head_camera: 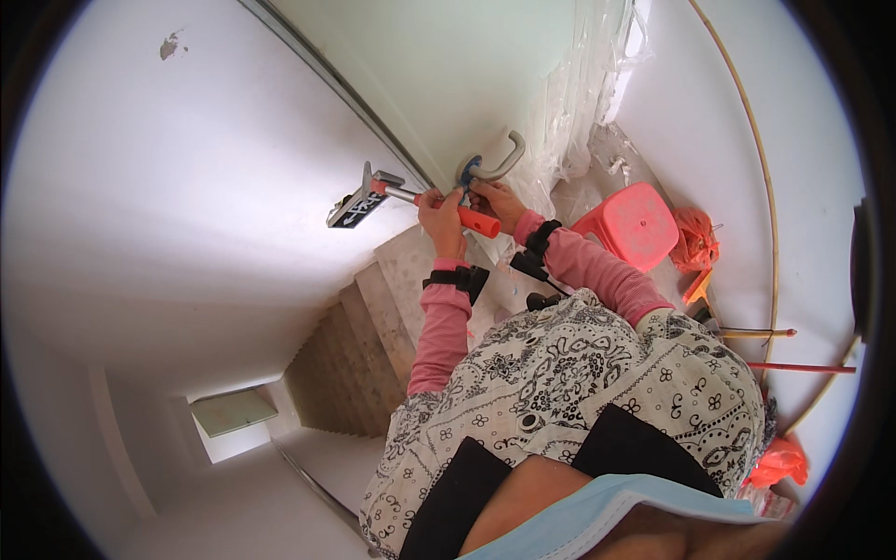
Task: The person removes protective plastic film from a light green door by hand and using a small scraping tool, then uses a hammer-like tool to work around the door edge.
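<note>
My left hand (443, 220) holds a hammer (478, 220) with a red grip and a metal shaft, its head pointing to the upper left. Just right of it, my right hand (498, 203) pinches small blue material (465, 187), and the fingertips of both hands nearly meet there. The blue stuff hangs from the round base of a curved metal door handle (500, 168), fixed on a pale green door (448, 77). Whether the blue material is film or tape, I cannot tell.
Stairs (350, 343) descend at the lower left. An exit sign (358, 210) is mounted on the wall. Torn clear plastic sheeting (560, 119) hangs by the door's right edge. A red plastic stool (640, 224), a red bag (694, 238) and a long bamboo pole (759, 154) stand along the right.
</note>
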Demonstrator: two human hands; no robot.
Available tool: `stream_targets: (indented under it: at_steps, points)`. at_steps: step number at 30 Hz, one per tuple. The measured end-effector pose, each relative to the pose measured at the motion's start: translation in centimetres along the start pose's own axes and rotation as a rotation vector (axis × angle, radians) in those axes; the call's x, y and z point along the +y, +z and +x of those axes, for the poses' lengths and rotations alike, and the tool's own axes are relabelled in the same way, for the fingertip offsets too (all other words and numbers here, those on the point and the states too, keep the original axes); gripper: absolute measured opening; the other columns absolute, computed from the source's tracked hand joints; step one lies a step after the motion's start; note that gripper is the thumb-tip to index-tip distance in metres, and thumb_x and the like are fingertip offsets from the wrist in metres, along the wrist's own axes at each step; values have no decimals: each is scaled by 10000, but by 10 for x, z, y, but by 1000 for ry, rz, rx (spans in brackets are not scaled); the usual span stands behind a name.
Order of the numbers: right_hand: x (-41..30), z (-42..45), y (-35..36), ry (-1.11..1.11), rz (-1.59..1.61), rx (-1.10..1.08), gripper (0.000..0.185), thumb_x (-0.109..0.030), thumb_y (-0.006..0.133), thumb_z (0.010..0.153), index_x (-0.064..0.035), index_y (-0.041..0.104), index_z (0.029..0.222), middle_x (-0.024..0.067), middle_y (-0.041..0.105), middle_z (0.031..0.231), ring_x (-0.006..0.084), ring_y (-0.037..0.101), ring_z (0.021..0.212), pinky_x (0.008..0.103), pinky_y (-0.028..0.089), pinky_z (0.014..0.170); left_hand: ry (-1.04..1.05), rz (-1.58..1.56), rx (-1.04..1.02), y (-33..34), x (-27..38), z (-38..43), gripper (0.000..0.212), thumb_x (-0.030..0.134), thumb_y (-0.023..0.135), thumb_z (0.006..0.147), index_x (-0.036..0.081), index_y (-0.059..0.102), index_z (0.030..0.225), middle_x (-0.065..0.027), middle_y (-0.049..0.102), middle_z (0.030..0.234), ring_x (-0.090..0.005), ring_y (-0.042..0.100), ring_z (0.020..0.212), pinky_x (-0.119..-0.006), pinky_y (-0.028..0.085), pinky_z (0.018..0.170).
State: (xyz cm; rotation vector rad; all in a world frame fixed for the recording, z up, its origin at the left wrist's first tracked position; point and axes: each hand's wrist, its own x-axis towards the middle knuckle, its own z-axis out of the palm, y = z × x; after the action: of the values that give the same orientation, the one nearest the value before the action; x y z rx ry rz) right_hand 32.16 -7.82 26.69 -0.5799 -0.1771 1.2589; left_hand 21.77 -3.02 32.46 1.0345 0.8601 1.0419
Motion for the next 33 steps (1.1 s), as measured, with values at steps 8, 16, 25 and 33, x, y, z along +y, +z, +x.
stream_targets:
  at_steps: [8,16,25,33]
  points:
    - [-7,-13,-6,5,-42,-15,121,-153,601,887,-74,584,978,-1,558,774,104,525,667,266,461,629,-2,6,-13,-1,-8,6,293,-16,718,704,-3,518,918,-46,526,816,-121,521,683,-245,457,603]
    - [-11,-14,19,42,-146,143,174,-230,636,887,-82,607,973,-3,577,830,105,543,694,268,480,659,43,44,9,-6,-13,11,292,-11,726,696,0,528,910,-38,523,826,-115,509,672,-236,448,608]
    - [-4,-1,5,-15,-144,92,108,-151,637,862,-68,592,915,-2,543,744,96,515,626,243,431,563,38,18,4,-4,-13,8,300,-7,734,685,4,530,905,-27,512,787,-106,501,660,-228,436,593]
    - [0,-4,6,-62,-171,136,158,-136,605,846,-49,608,978,14,564,769,98,517,621,243,421,548,33,15,28,-2,-11,6,287,1,726,696,-2,530,905,-35,517,797,-113,509,662,-233,445,594]
